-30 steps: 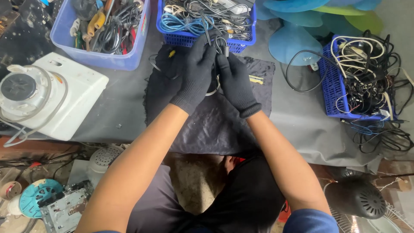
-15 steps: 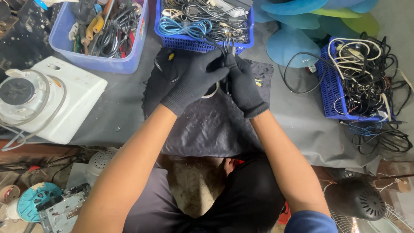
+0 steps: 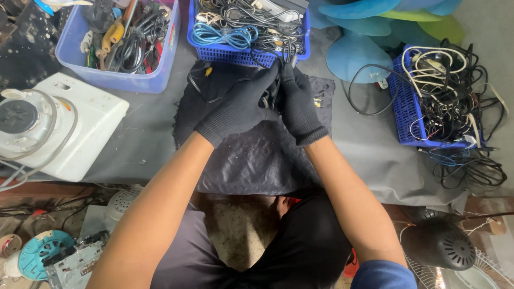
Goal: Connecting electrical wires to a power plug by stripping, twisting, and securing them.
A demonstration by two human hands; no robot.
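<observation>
Both my hands wear black knit gloves and meet over a dark cloth (image 3: 257, 155) spread on the grey table. My left hand (image 3: 238, 107) and my right hand (image 3: 297, 104) are closed together on a black cable (image 3: 276, 88), which runs up toward the blue basket of cables (image 3: 243, 53) just beyond them. What lies between the palms is mostly hidden by the gloves. A loop of black cable (image 3: 201, 91) lies on the cloth left of my left hand.
A lilac bin (image 3: 115, 80) of tools and cords sits far left. A white appliance (image 3: 48, 123) stands at the left edge. Another blue basket (image 3: 409, 115) with tangled wires is at right, beside turquoise fan blades (image 3: 353, 53). Fan parts lie below the table.
My hands shifted slightly up toward the blue basket, still closed together on the black cable. The view moved a little with them.
</observation>
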